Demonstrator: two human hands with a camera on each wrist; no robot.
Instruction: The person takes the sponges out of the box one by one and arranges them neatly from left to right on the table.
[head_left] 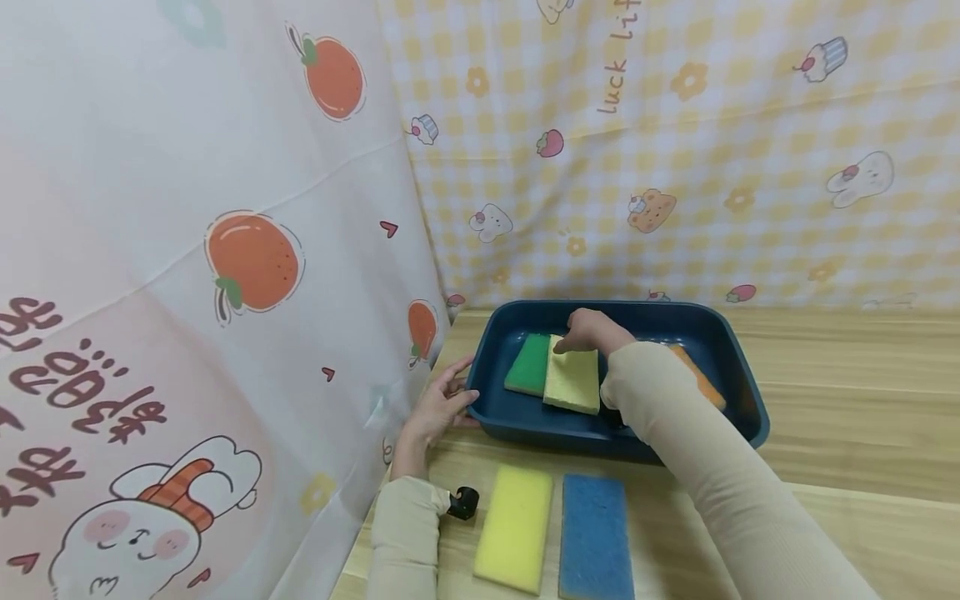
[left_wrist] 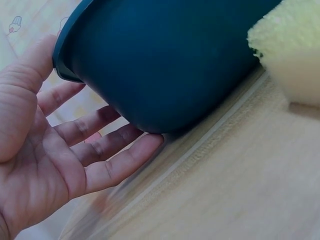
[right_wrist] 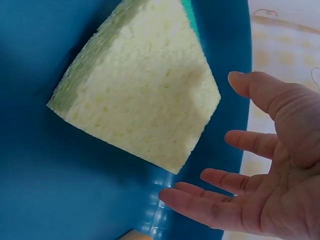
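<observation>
Just right hand above pale sponge

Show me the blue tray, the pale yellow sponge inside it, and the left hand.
blue tray [head_left: 738, 392], head view, right wall.
pale yellow sponge [right_wrist: 145, 110], right wrist view, top face.
left hand [left_wrist: 40, 160], left wrist view, palm.

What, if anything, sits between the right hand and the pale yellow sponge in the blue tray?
Nothing visible does. The right hand hovers open just beside the pale yellow sponge in the blue tray, with only bare tray floor between them.
</observation>
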